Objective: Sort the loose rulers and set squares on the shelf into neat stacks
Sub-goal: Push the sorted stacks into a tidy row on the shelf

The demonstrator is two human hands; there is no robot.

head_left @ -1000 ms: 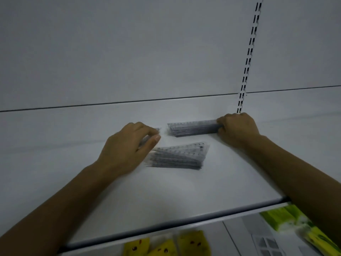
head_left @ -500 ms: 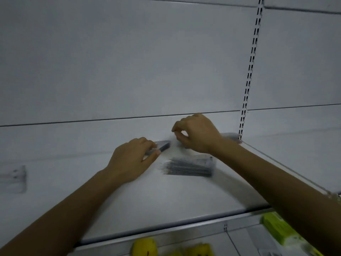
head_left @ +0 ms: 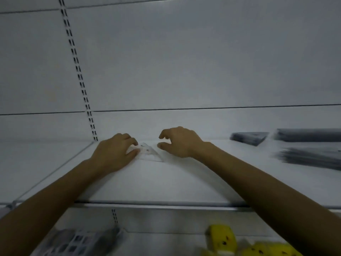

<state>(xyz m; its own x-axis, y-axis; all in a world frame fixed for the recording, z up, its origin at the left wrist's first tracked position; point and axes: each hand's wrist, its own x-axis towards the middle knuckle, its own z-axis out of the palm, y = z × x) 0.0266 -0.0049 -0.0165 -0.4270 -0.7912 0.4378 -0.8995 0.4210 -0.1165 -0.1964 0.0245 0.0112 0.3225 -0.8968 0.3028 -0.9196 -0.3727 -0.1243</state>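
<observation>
A clear plastic set square (head_left: 149, 152) lies flat on the white shelf (head_left: 166, 182), near its back left corner. My left hand (head_left: 115, 152) rests on the shelf with its fingertips on the set square's left end. My right hand (head_left: 178, 142) hovers just to the right of the set square, fingers curled and apart, holding nothing. Far to the right lie three dark stacks: a triangular stack of set squares (head_left: 249, 138), a long stack of rulers (head_left: 308, 134) at the back, and another long stack (head_left: 311, 157) in front of it.
A slotted upright (head_left: 81, 80) runs down the back wall to the shelf's left end. Below the shelf's front edge (head_left: 166, 205) sit yellow packs (head_left: 221, 239) at the right and a grey gridded pack (head_left: 77, 244) at the left.
The view and both hands have shifted left along the shelf. The dark stacks that were under my hands now lie far right. My right hand has let go of the ruler stack.
</observation>
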